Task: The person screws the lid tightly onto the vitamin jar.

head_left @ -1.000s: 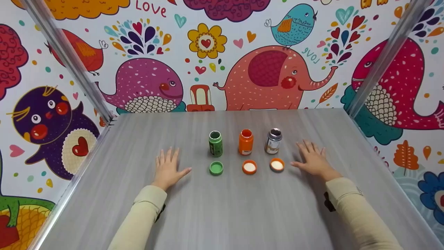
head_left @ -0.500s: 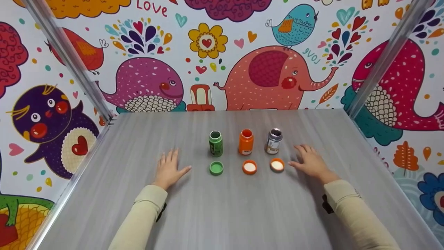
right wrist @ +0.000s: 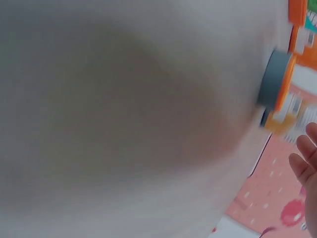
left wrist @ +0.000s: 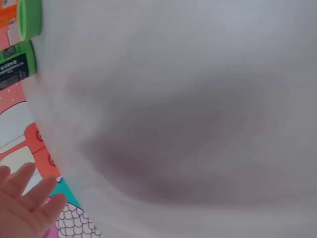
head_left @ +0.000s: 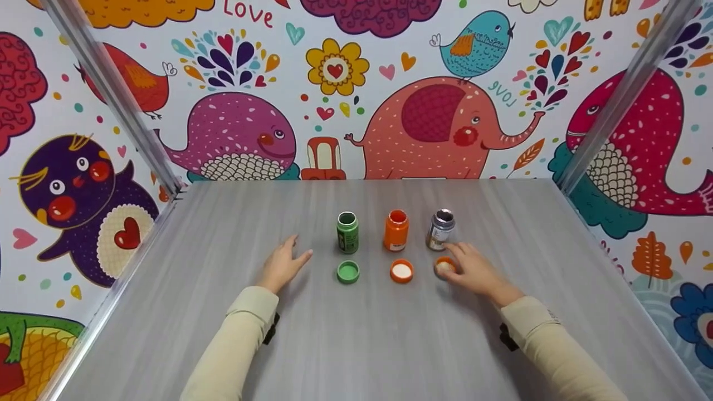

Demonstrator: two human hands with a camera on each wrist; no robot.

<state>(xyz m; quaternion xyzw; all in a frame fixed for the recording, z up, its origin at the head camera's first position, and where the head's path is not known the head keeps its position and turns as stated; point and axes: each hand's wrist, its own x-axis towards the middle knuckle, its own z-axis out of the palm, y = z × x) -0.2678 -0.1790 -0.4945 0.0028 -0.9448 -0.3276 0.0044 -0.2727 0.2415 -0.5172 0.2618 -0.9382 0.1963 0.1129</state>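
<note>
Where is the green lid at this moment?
In the head view, the green lid lies in front of the green bottle, right of the left hand.

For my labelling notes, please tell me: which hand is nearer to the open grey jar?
Right. The right hand is close to the open grey jar, at its near right side; the left hand is farther away, left of the green jar.

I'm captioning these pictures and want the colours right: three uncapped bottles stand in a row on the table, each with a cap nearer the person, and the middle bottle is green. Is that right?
Not quite: the middle bottle is orange, as the head view shows; the green bottle is leftmost there. The rest stands.
</note>
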